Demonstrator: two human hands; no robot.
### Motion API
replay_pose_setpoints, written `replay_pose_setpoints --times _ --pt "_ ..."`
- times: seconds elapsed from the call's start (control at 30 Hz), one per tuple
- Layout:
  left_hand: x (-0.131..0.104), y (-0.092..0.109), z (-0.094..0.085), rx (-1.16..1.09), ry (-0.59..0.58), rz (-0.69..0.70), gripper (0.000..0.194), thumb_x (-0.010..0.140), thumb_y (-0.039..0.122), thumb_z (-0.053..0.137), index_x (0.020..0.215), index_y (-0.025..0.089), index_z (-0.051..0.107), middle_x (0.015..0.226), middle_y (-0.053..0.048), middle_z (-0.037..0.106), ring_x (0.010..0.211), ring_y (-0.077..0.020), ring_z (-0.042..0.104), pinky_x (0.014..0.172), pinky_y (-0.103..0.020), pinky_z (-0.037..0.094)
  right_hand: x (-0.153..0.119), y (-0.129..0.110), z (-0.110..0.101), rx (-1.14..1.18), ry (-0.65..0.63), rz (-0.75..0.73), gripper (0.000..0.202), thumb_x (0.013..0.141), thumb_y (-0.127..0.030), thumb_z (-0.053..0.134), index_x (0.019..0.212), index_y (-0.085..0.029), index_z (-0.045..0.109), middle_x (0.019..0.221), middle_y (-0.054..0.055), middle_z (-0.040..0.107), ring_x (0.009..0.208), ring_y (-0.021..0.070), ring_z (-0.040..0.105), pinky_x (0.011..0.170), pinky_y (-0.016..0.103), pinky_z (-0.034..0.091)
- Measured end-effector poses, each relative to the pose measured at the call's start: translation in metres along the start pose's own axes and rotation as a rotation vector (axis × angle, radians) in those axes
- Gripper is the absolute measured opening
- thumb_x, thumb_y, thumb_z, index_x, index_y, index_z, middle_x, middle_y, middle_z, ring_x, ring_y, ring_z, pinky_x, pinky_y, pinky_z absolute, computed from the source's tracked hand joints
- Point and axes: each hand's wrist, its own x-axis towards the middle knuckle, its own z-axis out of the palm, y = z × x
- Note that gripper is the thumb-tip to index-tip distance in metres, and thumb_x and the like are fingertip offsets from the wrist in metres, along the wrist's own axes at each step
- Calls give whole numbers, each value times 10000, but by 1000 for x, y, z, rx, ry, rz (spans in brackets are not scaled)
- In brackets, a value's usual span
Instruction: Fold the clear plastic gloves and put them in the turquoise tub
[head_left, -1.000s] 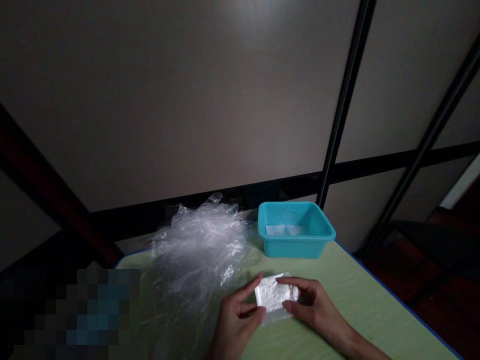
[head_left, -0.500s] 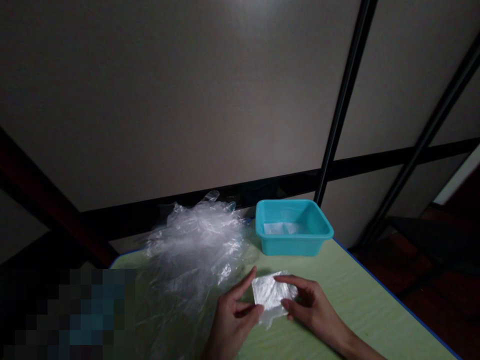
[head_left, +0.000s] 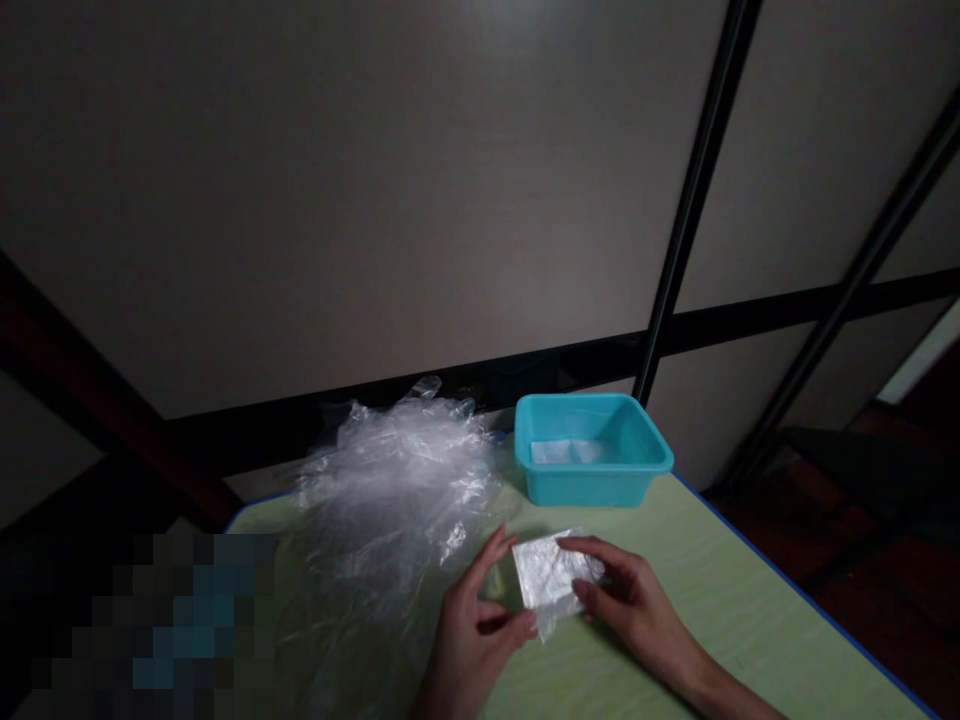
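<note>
A small folded square of thin, shiny clear plastic point(head_left: 546, 575) is between my hands, just above or on the table. My right hand point(head_left: 634, 605) grips its right side, index finger along the far edge and thumb on the near part. On the left side, my left hand point(head_left: 480, 630) has its thumb at the near corner and its fingers by the far corner, framing the edge. A loose tip of plastic sticks out at the near side. To the left lies a big crumpled heap of thin clear plastic point(head_left: 405, 480), with a finger-like tip on top.
A turquoise plastic basin point(head_left: 592, 488) stands at the back right of the green table point(head_left: 720, 590), with flat whitish folded pieces point(head_left: 574, 451) inside. Behind the table is a panelled sliding door point(head_left: 420, 200). A blurred-out patch covers the lower left.
The view has shifted slightly. Both hands keep their places around the folded plastic, which sits a little further right and up in the picture; the left fingers have come closer to its edge.
</note>
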Motion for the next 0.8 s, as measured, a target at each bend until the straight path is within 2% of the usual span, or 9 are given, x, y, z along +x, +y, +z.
replay_pose_setpoints --times 0.07,0.23,0.37,0.47,0.57,0.63,0.8 --pt "-1 -1 3 -15 40 -3 670 578 137 692 1202 223 463 1226 -114 492 414 -62 540 419 -210 456 1 0 -1 -2 19 -2 310 728 -322 598 1013 -200 602 924 48 594 651 145 511 527 232 402" --pt "7 1 5 -29 146 69 439 602 213 662 1014 193 511 985 -66 596 343 -50 494 298 -160 329 3 -1 -5 -25 47 18 249 762 -321 562 988 -216 560 757 1 545 568 121 457 497 223 375" --pt "28 20 8 -100 119 -5 385 615 269 673 943 177 493 892 -46 597 556 -128 594 386 -169 399 4 -12 -10 -46 38 -26 201 780 -296 544 964 -221 512 796 -2 516 611 127 459 517 225 381" --pt "47 36 19 -209 122 -94 361 631 304 680 915 167 504 870 -47 597 673 -150 597 465 -185 421 6 -27 -17 -89 28 -64 302 797 -270 527 1087 -242 449 871 10 517 692 147 477 576 245 404" --pt "66 43 34 -286 133 -150 326 613 355 693 810 167 513 777 -20 586 643 -142 575 482 -201 413 10 -46 -26 -142 10 -85 466 794 -260 536 1222 -268 354 964 32 511 747 162 488 621 272 422" --pt "77 43 42 -299 160 -166 304 603 365 691 738 169 501 715 -1 563 615 -133 560 477 -203 399 15 -61 -32 -136 8 -115 527 769 -252 561 1245 -272 336 993 40 501 739 159 492 619 277 432" --pt "89 44 49 -324 213 -199 268 540 302 689 640 172 476 620 21 532 565 -121 536 443 -189 358 39 -96 -53 -81 51 -162 611 676 -259 633 1222 -271 360 763 -6 488 554 119 452 446 230 400"
